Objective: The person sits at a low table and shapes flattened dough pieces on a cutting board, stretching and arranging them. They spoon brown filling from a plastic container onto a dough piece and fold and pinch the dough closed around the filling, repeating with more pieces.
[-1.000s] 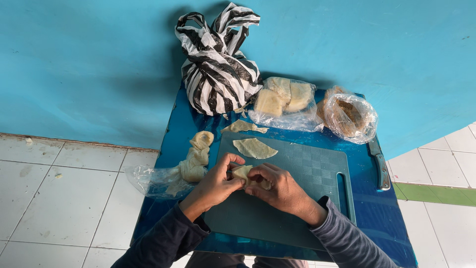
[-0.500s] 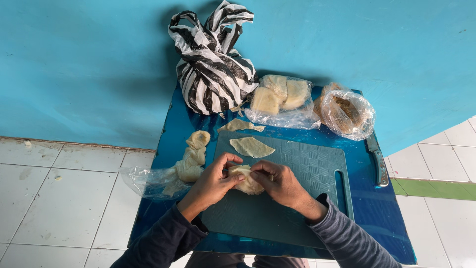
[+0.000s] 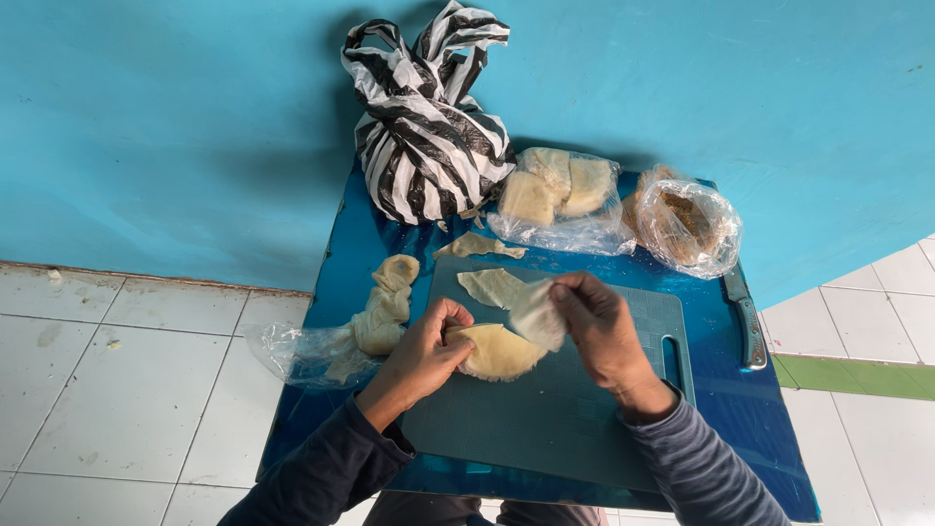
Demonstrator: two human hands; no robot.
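Two hands work over a dark green cutting board [image 3: 575,409] that lies on a small blue table [image 3: 769,438] against a turquoise wall [image 3: 175,127]. The left hand [image 3: 424,351] has its fingers curled down and presses on a round, pale yellow dough piece [image 3: 502,353] that lies flat on the board. The right hand [image 3: 604,326] pinches a thin clear plastic sheet [image 3: 538,314] between thumb and fingertips and holds it up just above the dough, touching its upper edge. Another flat dough piece [image 3: 492,286] lies on the board behind it. Left of the board, twisted dough lumps [image 3: 385,307] rest on an open clear bag [image 3: 302,353]. Along the wall stand a knotted black and white striped bag [image 3: 429,136], a clear bag of pale blocks [image 3: 560,190] and a bag with brown filling [image 3: 687,224]. A knife [image 3: 745,317] lies on the right edge of the table.
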